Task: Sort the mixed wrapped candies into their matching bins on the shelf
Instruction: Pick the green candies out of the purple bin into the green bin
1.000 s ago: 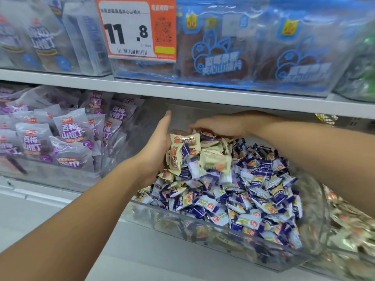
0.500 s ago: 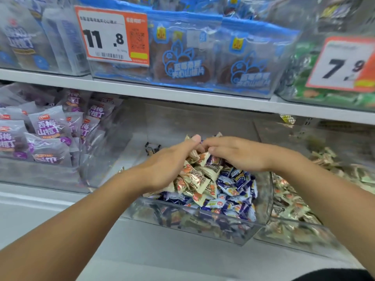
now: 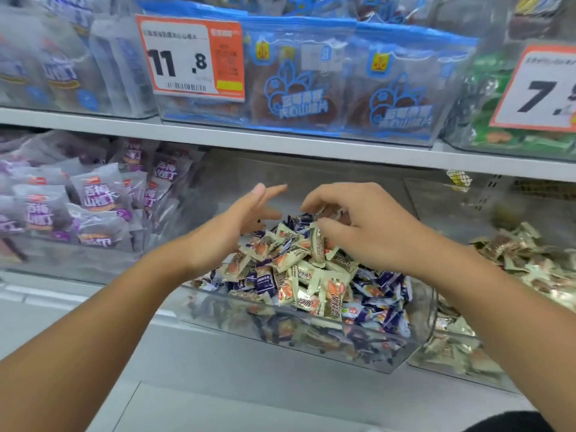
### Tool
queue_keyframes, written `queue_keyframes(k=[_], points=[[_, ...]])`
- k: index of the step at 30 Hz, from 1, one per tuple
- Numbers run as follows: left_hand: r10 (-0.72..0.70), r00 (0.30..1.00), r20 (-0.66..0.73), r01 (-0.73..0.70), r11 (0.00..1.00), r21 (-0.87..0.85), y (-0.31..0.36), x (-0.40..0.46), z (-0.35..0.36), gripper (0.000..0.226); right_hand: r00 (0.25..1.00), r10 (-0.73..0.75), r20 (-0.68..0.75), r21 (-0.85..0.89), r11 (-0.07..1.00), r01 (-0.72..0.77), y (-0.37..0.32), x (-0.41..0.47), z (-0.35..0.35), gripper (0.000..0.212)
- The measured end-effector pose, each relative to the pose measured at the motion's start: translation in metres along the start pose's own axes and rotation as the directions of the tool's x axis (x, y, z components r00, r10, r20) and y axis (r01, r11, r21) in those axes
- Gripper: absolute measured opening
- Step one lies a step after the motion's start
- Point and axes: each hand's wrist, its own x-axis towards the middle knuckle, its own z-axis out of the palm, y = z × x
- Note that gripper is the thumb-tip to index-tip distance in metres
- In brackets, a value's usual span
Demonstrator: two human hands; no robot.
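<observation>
Head view: hands parted above the mixed candy pile

Half a second ago the two hands were closed together over the top of the pile; now they are drawn apart. The left hand (image 3: 227, 232) is held with fingers straight and spread, above the left side of the heap, and nothing is held in it. The right hand (image 3: 358, 226) is curled over the top of the heap, its fingertips (image 3: 324, 227) touching the cream candies (image 3: 311, 275); whether one is really pinched cannot be told. The cream candies are gathered on top of the purple candies (image 3: 383, 307) inside the clear middle bin (image 3: 280, 335). It is judged that the sorting is only begun, because both kinds are mixed in one bin.

To the right, a second clear bin (image 3: 452, 363) of cream candies is seen, probably the matching place. The bins are carried by a grey shelf (image 3: 187, 353). On the left, purple snack bags (image 3: 96, 194) are stacked. Above, a white shelf board (image 3: 280, 141) carries blue packets (image 3: 293, 88) and an orange price tag (image 3: 190, 57).
</observation>
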Motion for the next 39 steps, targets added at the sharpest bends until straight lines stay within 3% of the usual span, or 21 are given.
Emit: queue_keyframes(k=[2, 5, 12, 15, 19, 23, 25, 29, 32, 35, 37, 39], points=[[-0.008, 0.998, -0.065, 0.015, 0.994, 0.108, -0.008, 0.005, -0.004, 0.045, 0.993, -0.102, 0.054, 0.013, 0.995, 0.101, -0.006, -0.005, 0.011, 0.022], [0.027, 0.985, -0.170, 0.025, 0.955, 0.294, -0.009, -0.001, -0.011, 0.034, 0.982, -0.153, 0.110, -0.055, 0.986, 0.160, -0.002, -0.008, 0.011, 0.036], [0.048, 0.998, -0.030, -0.031, 0.900, 0.435, -0.008, 0.001, -0.001, 0.037, 0.995, -0.095, 0.028, 0.056, 0.994, 0.094, 0.012, 0.000, -0.006, 0.007], [0.063, 0.997, -0.033, -0.038, 0.868, 0.496, -0.010, 0.008, 0.006, 0.034, 0.968, -0.122, 0.220, 0.124, 0.988, 0.096, 0.009, -0.006, -0.021, 0.013], [0.045, 0.999, -0.011, -0.033, 0.858, 0.512, -0.014, 0.015, 0.005, 0.030, 0.909, -0.133, 0.396, 0.061, 0.991, 0.119, 0.006, -0.014, -0.018, 0.027], [0.042, 0.999, 0.000, -0.036, 0.865, 0.501, -0.015, 0.013, 0.003, 0.022, 0.902, -0.058, 0.428, 0.037, 0.998, 0.046, 0.010, -0.015, -0.012, 0.021], [0.045, 0.999, -0.013, -0.034, 0.882, 0.470, -0.012, 0.011, 0.002, 0.006, 0.904, -0.022, 0.426, 0.039, 0.999, 0.006, 0.012, -0.016, -0.012, 0.019], [0.004, 0.998, -0.067, 0.023, 0.919, 0.394, -0.001, 0.003, 0.002, 0.020, 0.915, -0.023, 0.403, 0.199, 0.978, -0.063, 0.015, -0.016, -0.020, 0.013], [-0.029, 0.999, -0.029, 0.037, 0.943, 0.331, 0.007, -0.002, 0.004, 0.020, 0.955, 0.049, 0.292, 0.457, 0.870, -0.185, 0.018, -0.015, -0.024, 0.018], [-0.039, 0.999, 0.014, 0.030, 0.923, 0.384, 0.009, -0.007, 0.008, 0.018, 0.949, 0.207, 0.237, 0.762, 0.567, -0.314, 0.015, -0.011, -0.019, 0.023], [-0.069, 0.996, 0.049, 0.048, 0.936, 0.350, 0.009, -0.009, 0.011, 0.006, 0.934, 0.272, 0.230, 0.868, 0.377, -0.324, 0.011, -0.009, -0.014, 0.024], [-0.072, 0.997, 0.038, 0.047, 0.886, 0.460, 0.012, -0.011, 0.012, 0.006, 0.913, 0.337, 0.228, 0.895, 0.296, -0.333, 0.008, -0.007, -0.009, 0.022]])
